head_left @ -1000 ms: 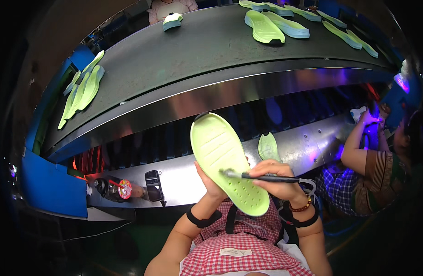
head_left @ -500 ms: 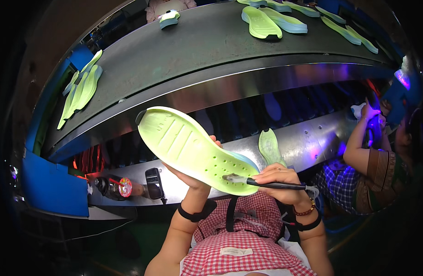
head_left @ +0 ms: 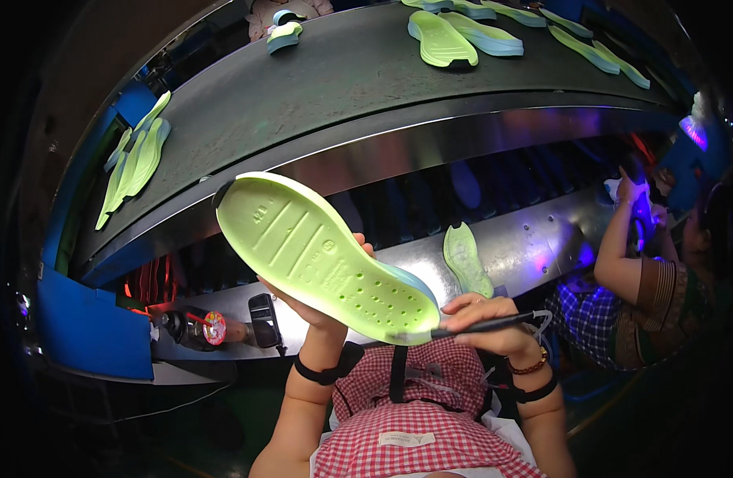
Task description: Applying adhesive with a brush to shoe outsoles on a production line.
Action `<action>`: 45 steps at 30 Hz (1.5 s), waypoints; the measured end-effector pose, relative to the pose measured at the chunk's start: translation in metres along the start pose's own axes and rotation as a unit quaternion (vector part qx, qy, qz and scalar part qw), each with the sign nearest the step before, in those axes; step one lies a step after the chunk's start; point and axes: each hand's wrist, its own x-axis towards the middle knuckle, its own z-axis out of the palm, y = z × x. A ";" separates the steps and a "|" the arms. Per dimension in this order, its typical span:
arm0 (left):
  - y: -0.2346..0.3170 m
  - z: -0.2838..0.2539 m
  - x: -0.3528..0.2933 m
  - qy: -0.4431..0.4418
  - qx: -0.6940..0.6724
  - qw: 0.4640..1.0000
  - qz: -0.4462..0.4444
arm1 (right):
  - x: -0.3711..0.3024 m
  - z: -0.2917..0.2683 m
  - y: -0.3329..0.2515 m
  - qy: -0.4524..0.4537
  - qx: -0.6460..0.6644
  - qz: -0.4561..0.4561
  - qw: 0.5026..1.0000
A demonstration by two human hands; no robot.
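A lime-green shoe sole with a black tip, grooves and several small holes is held up before me at a slant. My left hand grips it from beneath and along its edge, most of the fingers hidden behind it. In my right hand is a black-handled brush with a thin clear tube at its back end. Its pale, blurred bristles touch the near right end of the sole, by the rim. A second green sole lies on the metal ledge beyond my right hand.
Behind the ledge runs a dark conveyor belt bearing several green-and-blue soles. A lidded drink cup and a black phone-like object sit at left. A co-worker's arm is at right; another person is across the belt.
The brush tip has moved from among the holes to the rim at the sole's near right end. The sole has shifted slightly left and up in view.
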 end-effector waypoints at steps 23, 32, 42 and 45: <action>-0.009 -0.028 -0.016 -0.040 0.101 0.921 -0.374 | 0.005 0.006 -0.019 -0.129 -0.062 -0.006 0.990; 0.002 -0.011 -0.009 0.056 0.133 0.849 -0.509 | 0.004 -0.003 -0.038 -0.165 -0.065 -0.013 0.984; 0.014 0.018 -0.014 0.109 0.224 0.793 -0.557 | 0.002 -0.019 -0.031 -0.128 -0.141 -0.045 0.981; 0.010 -0.037 -0.030 0.053 0.160 0.812 -0.558 | -0.001 -0.020 -0.035 -0.171 -0.148 -0.043 0.973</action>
